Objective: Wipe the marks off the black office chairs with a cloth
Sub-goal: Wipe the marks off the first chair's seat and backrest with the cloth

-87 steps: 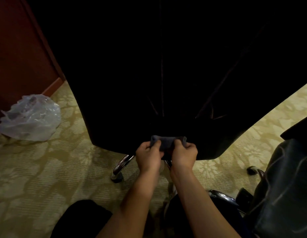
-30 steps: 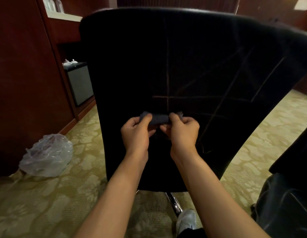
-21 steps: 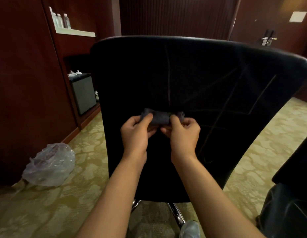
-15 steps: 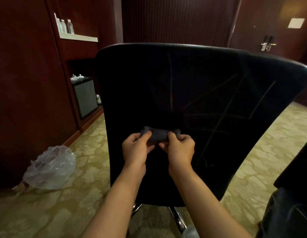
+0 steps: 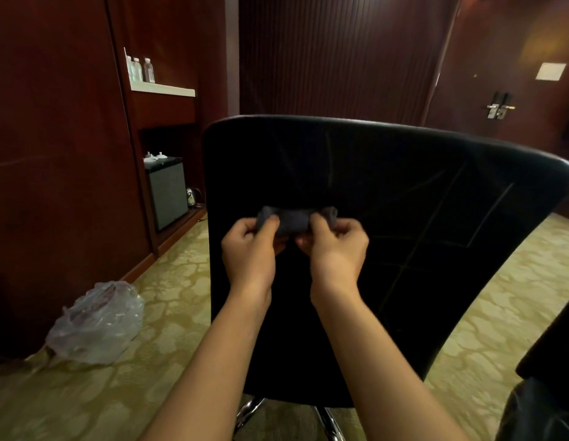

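Observation:
The back of a black office chair (image 5: 404, 224) fills the middle of the view, crossed by thin pale line marks on its right half. In front of it, a small bunched grey cloth (image 5: 294, 219) is stretched between my two hands. My left hand (image 5: 249, 249) pinches its left end and my right hand (image 5: 335, 249) pinches its right end, both with fingers curled. The cloth sits at mid-height of the chair back; whether it touches the leather I cannot tell.
A crumpled clear plastic bag (image 5: 97, 323) lies on the patterned carpet at the left. A small fridge (image 5: 167, 192) stands in a wall niche, with bottles on the shelf (image 5: 162, 87) above. Another black chair (image 5: 550, 377) edges in at the lower right.
My head has lifted from the chair's lower edge to show its whole back and the room. Both hands have risen with the cloth to mid-height, keeping their grip.

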Motion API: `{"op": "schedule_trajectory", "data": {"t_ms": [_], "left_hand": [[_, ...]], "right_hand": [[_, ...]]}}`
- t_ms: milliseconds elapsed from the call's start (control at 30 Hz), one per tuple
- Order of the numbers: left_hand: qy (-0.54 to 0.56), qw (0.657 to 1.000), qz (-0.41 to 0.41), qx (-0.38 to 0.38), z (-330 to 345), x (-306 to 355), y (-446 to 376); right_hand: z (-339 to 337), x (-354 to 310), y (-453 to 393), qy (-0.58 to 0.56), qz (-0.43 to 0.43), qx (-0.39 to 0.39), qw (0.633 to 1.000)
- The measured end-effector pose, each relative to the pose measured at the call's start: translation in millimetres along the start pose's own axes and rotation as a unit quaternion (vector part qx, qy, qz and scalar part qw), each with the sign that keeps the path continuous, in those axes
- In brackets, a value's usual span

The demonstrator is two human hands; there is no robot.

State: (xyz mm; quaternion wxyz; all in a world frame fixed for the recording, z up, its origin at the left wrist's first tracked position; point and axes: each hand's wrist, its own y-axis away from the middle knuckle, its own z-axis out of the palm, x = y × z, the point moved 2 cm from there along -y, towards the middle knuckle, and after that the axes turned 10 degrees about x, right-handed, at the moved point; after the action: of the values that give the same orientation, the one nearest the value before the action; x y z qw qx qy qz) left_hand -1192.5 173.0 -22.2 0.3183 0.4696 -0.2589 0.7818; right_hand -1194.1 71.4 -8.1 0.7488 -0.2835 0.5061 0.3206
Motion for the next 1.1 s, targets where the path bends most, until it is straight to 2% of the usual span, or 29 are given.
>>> {"op": "schedule_trajectory", "data": {"t_ms": [133, 200, 267, 367, 467, 533, 667, 867, 933, 1033, 1100], "left_hand": [[-0.018, 0.999, -0.034, -0.015, -8, -11, 9], [0.017, 0.999, -0.022, -0.016, 1, 8, 8], [0.045, 0.999, 0.009, -0.017, 15, 37, 6], [0.066, 0.995, 0.071, -0.006, 31, 75, 9], [0.062, 0.988, 0.142, 0.004, 36, 95, 16], [0.065, 0.985, 0.158, -0.003, 37, 97, 15], [0.031, 0.99, 0.135, -0.015, 34, 66, 5], [-0.031, 0.997, 0.063, -0.011, 10, 7, 3], [0.004, 0.997, 0.072, -0.002, 11, 22, 6], [0.08, 0.987, 0.142, -0.001, 24, 77, 13], [0.093, 0.982, 0.161, -0.016, 35, 109, 15]], "right_hand": [[-11, 7, 5, 0.044, 0.018, 0.005, 0.999], [-5, -14, 6, 0.023, -0.025, 0.002, 0.999], [5, -44, 6, 0.003, -0.082, 0.002, 0.997], [11, -82, 6, -0.013, -0.114, -0.002, 0.993], [6, -99, 8, -0.016, -0.157, 0.001, 0.987], [6, -103, 8, -0.02, -0.178, -0.003, 0.984], [3, -85, 1, 0.061, -0.195, 0.028, 0.979], [-8, -30, 4, 0.131, -0.129, 0.027, 0.983], [-9, -44, 9, 0.117, -0.177, 0.021, 0.977], [-1, -97, 17, 0.094, -0.307, 0.031, 0.947], [4, -128, 16, 0.096, -0.327, 0.026, 0.94]]}}
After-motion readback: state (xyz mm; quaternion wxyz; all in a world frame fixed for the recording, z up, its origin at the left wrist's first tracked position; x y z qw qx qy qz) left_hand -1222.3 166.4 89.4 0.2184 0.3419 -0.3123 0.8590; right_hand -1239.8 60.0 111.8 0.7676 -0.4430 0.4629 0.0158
